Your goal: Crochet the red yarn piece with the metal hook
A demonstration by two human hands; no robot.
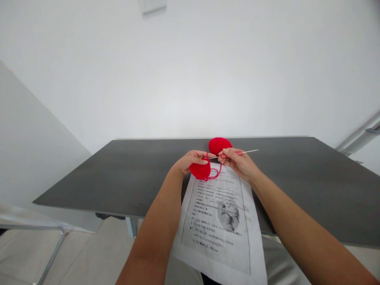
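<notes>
My left hand (191, 160) pinches a rounded piece of red crochet work (200, 170), with a strand of red yarn running over its fingers. In my right hand (236, 160) is a crochet hook (239, 152) with a reddish grip; one thin metal end sticks out to the right, the other points left to the crochet work. Whether the tip sits in a stitch is too small to tell. Loose red yarn (214, 174) loops below, between the hands. Just behind them a ball of red yarn (219, 145) rests on the table.
A printed sheet (219, 237) with text and a dark round picture lies under the hands and hangs over the front edge of the dark grey table (142, 166). A white wall (190, 79) stands behind the table. Metal tubing (53, 253) shows at the lower left.
</notes>
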